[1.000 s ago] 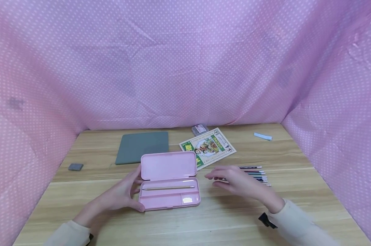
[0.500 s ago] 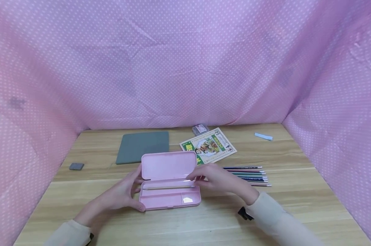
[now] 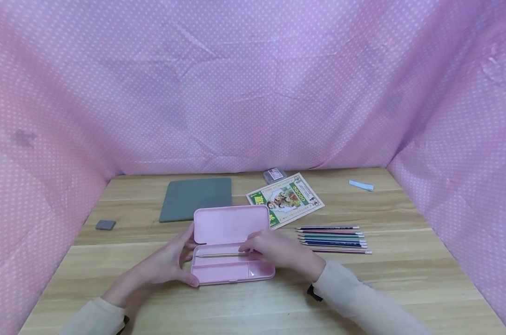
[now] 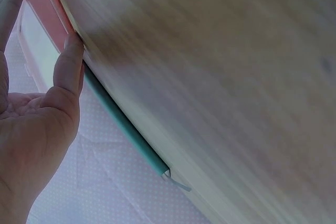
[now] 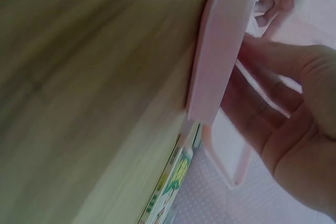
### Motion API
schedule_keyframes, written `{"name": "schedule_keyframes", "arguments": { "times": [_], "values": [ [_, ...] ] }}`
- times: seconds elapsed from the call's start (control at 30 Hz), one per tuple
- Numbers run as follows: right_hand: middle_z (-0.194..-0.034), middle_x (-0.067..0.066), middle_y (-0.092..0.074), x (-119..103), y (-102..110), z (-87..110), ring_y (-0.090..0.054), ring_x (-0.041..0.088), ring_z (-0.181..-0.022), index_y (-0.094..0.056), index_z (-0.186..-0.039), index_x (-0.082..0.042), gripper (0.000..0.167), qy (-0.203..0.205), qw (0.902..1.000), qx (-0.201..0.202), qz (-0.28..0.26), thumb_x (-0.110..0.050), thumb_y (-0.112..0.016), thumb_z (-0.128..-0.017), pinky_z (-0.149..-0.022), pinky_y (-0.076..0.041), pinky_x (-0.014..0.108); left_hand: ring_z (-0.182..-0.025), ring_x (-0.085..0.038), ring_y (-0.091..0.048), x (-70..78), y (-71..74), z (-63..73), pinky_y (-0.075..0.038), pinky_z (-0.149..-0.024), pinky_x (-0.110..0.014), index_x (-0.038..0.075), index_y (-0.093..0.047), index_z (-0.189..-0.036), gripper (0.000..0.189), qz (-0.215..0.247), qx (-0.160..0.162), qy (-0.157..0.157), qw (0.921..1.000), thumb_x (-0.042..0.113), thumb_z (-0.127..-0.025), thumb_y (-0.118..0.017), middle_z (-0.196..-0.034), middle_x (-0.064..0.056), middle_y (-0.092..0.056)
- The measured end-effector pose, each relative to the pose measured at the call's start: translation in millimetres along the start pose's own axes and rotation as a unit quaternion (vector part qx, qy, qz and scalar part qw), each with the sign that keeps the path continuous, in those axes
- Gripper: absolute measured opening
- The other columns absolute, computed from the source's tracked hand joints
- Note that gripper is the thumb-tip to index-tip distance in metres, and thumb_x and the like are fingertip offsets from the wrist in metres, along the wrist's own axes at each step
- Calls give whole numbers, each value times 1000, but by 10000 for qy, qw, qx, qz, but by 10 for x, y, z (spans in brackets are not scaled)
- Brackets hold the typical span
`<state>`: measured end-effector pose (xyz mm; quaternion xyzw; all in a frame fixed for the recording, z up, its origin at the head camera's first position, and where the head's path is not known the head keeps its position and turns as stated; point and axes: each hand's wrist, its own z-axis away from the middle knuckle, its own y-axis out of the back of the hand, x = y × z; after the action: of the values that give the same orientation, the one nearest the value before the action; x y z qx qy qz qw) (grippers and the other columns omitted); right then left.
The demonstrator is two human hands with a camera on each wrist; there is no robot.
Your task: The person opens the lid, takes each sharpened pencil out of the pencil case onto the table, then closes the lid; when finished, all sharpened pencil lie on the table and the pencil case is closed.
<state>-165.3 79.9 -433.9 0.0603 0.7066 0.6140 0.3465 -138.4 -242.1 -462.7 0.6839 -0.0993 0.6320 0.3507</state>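
A pink pencil case (image 3: 219, 271) lies with its lid raised on the wooden table, shown edge-on in the right wrist view. A single pencil (image 3: 219, 255) lies along its rear compartment. My left hand (image 3: 165, 264) holds the case's left end, thumb at the near corner and the other fingers along the side. My right hand (image 3: 275, 251) reaches in over the right end, its bent fingertips pinching the pencil near its eraser end; the case wall hides those fingertips in the right wrist view. Right of the case, several pencils (image 3: 332, 236) lie side by side.
Behind the case are a grey-green notebook (image 3: 196, 199) and a picture booklet (image 3: 288, 200). A small clear box (image 3: 273, 175) stands at the back edge. A grey eraser (image 3: 105, 225) lies far left, a pale blue strip (image 3: 360, 185) far right. Pink dotted cloth (image 3: 253, 93) encloses the table.
My right hand has moved left from the row of pencils into the case, and its fingers have closed at the pencil there. My left hand has stayed on the case.
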Motion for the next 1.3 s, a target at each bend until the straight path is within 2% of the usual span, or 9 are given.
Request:
{"name": "schedule_keyframes", "arguments": {
  "times": [0.1,0.23,0.47,0.73,0.9,1.07,1.3],
  "values": [
    [-106,-3,-74,-44,-29,-19,-67,7,-99,-77,-117,-15,22,-92,9997,43,242,-12,-71,-96,-89,-56,19,-133,-38,-44,-5,3,5,-48,-107,-36,11,10,-162,147,50,-28,-11,10000,10,-62,-97,-152,-19,-27],
    [-98,-2,-73,-65,-63,-33,-67,7,-91,-79,-111,-15,18,-93,9990,193,401,-13,-72,-94,-82,-58,21,-133,-39,-44,-2,6,0,-49,-106,-36,12,10,-162,147,42,-37,0,10000,10,-62,-97,-152,-19,-28],
    [-92,-3,-71,-79,-79,-38,-64,7,-82,-80,-104,-18,19,-102,9968,301,728,-6,-71,-92,-74,-57,22,-132,-41,-44,19,15,-30,-49,-106,-38,11,9,-162,145,-23,-47,-115,9999,13,-64,-97,-151,-22,-29],
    [-98,-4,-73,-87,-140,-43,-67,7,-88,-80,-109,-19,22,-121,9952,274,930,-7,-71,-93,-79,-58,19,-131,-41,-45,27,-9,-6,-50,-105,-39,9,8,-162,144,-117,5,-116,9999,16,-65,-97,-150,-23,-30],
    [-96,-4,-72,-88,-173,-27,-65,6,-85,-80,-108,-20,23,-50,9949,329,949,-7,-71,-92,-75,-56,17,-131,-44,-46,12,-21,9,-51,-104,-39,6,8,-162,143,-217,36,-136,9997,19,-65,-97,-150,-25,-31],
    [-95,-4,-72,-85,-191,-21,-64,6,-82,-80,-109,-21,23,-46,9943,322,1018,-8,-71,-92,-71,-54,15,-132,-42,-45,-2,-27,18,-49,-106,-38,10,10,-162,146,-80,23,-32,10000,16,-63,-97,-151,-22,-30],
    [-95,-3,-72,-74,-193,-24,-65,7,-82,-80,-109,-21,24,-79,9930,319,1137,-7,-72,-92,-71,-55,15,-134,-42,-43,7,-20,3,-49,-105,-40,9,9,-162,145,-83,12,-77,9999,14,-63,-97,-155,-24,-25]
  ]
}}
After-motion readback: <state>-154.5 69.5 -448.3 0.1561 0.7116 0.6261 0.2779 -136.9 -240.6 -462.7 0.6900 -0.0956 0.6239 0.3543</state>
